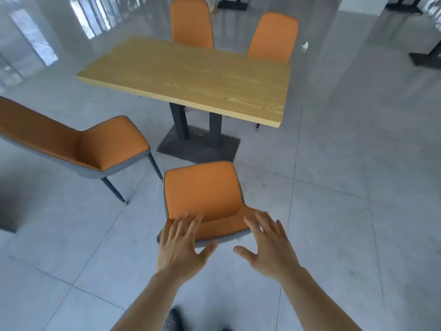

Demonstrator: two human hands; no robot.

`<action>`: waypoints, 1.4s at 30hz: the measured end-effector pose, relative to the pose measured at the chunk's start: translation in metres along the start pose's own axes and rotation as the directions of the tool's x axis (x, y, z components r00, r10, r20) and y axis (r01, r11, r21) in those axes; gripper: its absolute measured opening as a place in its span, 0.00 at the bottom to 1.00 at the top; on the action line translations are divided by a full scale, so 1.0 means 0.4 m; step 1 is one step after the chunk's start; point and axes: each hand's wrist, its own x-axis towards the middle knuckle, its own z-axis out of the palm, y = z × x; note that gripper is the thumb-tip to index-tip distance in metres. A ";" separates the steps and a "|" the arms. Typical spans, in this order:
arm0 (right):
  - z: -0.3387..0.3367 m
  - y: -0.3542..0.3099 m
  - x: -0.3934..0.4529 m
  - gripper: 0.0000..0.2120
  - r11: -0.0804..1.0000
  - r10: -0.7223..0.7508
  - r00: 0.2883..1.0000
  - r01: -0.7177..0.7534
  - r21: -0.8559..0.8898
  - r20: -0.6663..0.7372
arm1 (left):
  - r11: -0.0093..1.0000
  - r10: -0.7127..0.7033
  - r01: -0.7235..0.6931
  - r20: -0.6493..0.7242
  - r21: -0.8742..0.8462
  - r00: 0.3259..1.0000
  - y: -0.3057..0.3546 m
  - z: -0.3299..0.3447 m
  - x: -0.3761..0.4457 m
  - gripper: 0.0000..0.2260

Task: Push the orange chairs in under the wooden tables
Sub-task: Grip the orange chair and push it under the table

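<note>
My left hand (181, 244) and my right hand (269, 247) are both spread flat with fingers apart, gripping nothing. The left hand's fingers lie over the top edge of the backrest of the nearest orange chair (202, 194); whether the palm presses on it I cannot tell. The right hand is at the backrest's right corner, its fingertips over the edge, contact likewise uncertain.

This nearest chair stands on the grey tiled floor (346, 211), its seat pointing toward the wooden table (191, 80) but well short of it; the seat's front edge lies just before the table's dark base plate (198, 146), not under the top.

A second orange chair (78, 142) stands to the left, turned sideways with its seat facing right, apart from the table and also not tucked in. Its dark tapered legs show beneath the grey shell.

Two further orange chairs are on the table's far side: the far left chair (192, 22) and the far right chair (273, 37), their backrests rising above the tabletop's far edge.

The table rests on two dark posts fixed to the base plate. Dark bases of other tables (424, 58) appear at the upper right. The toe of my shoe (173, 321) shows at the bottom edge.
</note>
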 end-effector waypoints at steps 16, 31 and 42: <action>0.064 0.001 0.163 0.42 0.969 -0.189 0.980 0.176 -0.174 -0.059 | 0.999 0.015 -0.019 -0.068 -0.048 0.998 -0.103 0.084 0.044 0.33; 0.051 -0.086 0.324 0.40 0.988 -0.079 0.973 0.047 -0.148 -0.216 | 0.993 0.121 -0.121 -0.038 -0.014 0.992 -0.220 -0.007 0.251 0.35; -0.007 -0.143 0.520 0.41 0.994 0.028 0.980 -0.048 -0.096 -0.195 | 0.972 0.233 -0.233 -0.035 -0.008 0.972 -0.288 -0.109 0.504 0.30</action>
